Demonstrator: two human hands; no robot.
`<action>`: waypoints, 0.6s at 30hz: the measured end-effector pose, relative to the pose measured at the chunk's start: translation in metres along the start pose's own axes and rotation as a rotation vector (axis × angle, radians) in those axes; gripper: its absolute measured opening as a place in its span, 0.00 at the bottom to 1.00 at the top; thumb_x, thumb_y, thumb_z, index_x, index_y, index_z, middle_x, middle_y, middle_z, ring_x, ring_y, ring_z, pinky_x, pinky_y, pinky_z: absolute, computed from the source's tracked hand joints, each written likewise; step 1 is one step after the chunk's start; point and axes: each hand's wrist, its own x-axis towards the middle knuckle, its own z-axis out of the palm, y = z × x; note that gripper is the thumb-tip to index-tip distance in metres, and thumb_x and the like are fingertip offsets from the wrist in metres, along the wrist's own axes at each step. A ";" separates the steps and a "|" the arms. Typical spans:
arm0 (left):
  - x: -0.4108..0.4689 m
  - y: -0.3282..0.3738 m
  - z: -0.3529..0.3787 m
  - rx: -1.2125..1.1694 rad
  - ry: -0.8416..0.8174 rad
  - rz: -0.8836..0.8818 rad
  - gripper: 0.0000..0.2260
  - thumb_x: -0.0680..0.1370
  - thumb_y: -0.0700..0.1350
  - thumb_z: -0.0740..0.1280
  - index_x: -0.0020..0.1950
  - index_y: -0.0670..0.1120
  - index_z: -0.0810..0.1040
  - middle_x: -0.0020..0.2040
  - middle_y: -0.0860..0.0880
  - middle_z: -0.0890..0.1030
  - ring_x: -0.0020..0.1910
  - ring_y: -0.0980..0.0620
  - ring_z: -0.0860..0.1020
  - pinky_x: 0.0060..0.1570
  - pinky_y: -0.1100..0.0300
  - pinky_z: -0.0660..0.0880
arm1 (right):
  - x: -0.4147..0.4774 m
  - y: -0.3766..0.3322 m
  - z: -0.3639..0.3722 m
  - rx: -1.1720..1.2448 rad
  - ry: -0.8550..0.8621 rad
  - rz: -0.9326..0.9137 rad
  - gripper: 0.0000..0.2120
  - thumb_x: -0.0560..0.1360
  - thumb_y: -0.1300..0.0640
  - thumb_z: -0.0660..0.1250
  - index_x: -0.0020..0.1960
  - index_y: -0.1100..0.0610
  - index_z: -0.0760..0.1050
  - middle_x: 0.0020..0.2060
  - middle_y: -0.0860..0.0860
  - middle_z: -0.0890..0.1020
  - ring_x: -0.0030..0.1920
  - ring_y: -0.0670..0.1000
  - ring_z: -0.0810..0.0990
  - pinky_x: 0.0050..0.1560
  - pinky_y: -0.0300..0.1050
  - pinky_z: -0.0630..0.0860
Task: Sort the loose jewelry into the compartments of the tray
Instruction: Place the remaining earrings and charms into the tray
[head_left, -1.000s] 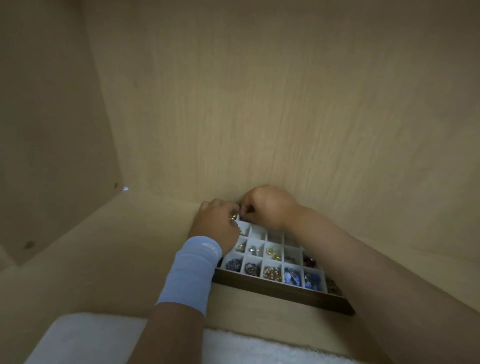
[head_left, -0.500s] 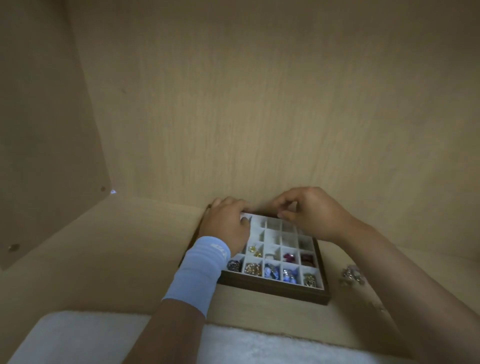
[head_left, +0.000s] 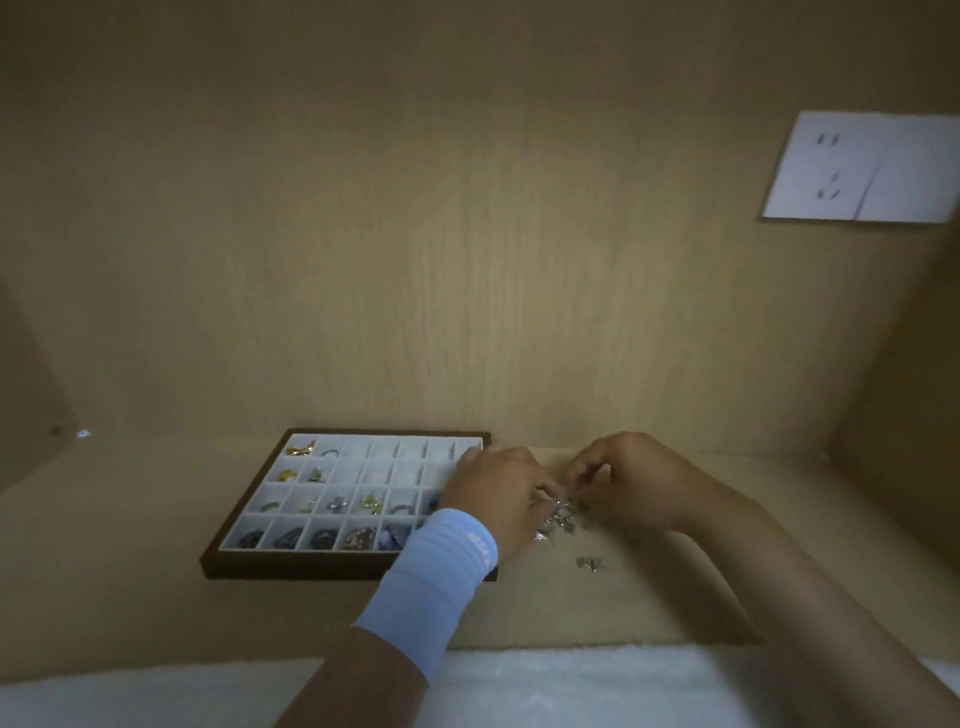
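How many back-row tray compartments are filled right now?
2: a gold piece in the leftmost cell, a thin ring in the next. The left hand covers the row's right end, so more may hide.

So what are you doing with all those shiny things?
A person is sorting jewelry into a tray split into small white compartments. Many near and left compartments already hold pieces; several toward the back right look empty. Right now both hands are beside the tray, at a little pile of loose jewelry on the wooden surface. The left hand, with a light blue wrist sleeve, and the right hand are picking at the pile. One small piece lies apart, nearer the person.
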 end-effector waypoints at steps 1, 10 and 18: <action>0.003 0.004 0.003 0.046 -0.010 0.013 0.10 0.77 0.52 0.64 0.56 0.58 0.81 0.57 0.56 0.79 0.60 0.52 0.70 0.64 0.54 0.62 | -0.002 0.000 0.001 0.019 -0.025 0.005 0.09 0.72 0.60 0.72 0.40 0.46 0.83 0.40 0.45 0.85 0.31 0.37 0.78 0.38 0.39 0.77; 0.003 -0.002 0.015 0.049 0.016 -0.028 0.08 0.76 0.53 0.66 0.52 0.58 0.82 0.55 0.58 0.79 0.58 0.53 0.70 0.62 0.56 0.62 | 0.001 0.004 0.011 -0.017 -0.040 -0.046 0.09 0.70 0.57 0.69 0.46 0.45 0.82 0.45 0.42 0.83 0.49 0.44 0.81 0.55 0.46 0.78; 0.000 -0.004 0.021 0.038 0.065 -0.041 0.07 0.76 0.51 0.65 0.50 0.58 0.81 0.54 0.59 0.78 0.57 0.56 0.69 0.60 0.60 0.59 | 0.002 0.009 0.012 -0.066 -0.069 -0.077 0.07 0.68 0.50 0.70 0.44 0.42 0.84 0.42 0.43 0.84 0.46 0.43 0.81 0.52 0.49 0.79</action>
